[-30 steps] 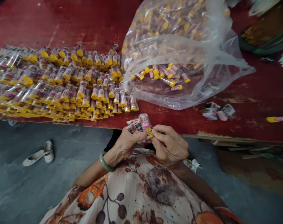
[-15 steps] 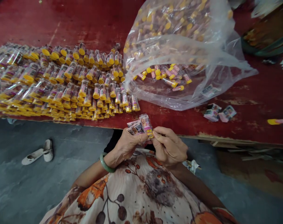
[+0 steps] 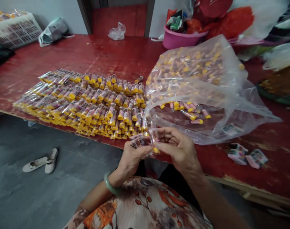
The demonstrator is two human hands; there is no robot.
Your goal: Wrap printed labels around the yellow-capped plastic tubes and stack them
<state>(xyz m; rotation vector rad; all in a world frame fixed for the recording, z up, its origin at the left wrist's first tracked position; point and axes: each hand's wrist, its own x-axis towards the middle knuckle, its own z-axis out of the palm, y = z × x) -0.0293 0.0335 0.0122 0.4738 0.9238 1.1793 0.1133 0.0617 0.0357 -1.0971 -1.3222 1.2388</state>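
The small clear tube point(image 3: 154, 137) sits between my two hands, yellow cap down, just as it did a moment ago. Now, though, it is up over the near edge of the red table point(image 3: 111, 54) rather than in front of it. My right hand point(image 3: 180, 148) has turned a little: the fingers are curled loosely with the tips pinching the tube's side, where before I saw more of the back of the hand. My left hand point(image 3: 132, 156) is closed around a small sheaf of printed slips point(image 3: 138, 142), thumb pressing them against the tube, the same grip as before. So I judge the work on this one tube is not finished. Mostly my head has lifted. The laid-out rows of capped tubes point(image 3: 87, 101) just beyond my left hand and the clear plastic bag point(image 3: 207, 86) of loose ones beyond my right sit lower in view, and a pink tub point(image 3: 180, 39) and a white basket point(image 3: 16, 28) show at the far side of the table. A few loose packets point(image 3: 245, 156) lie well off to my right.
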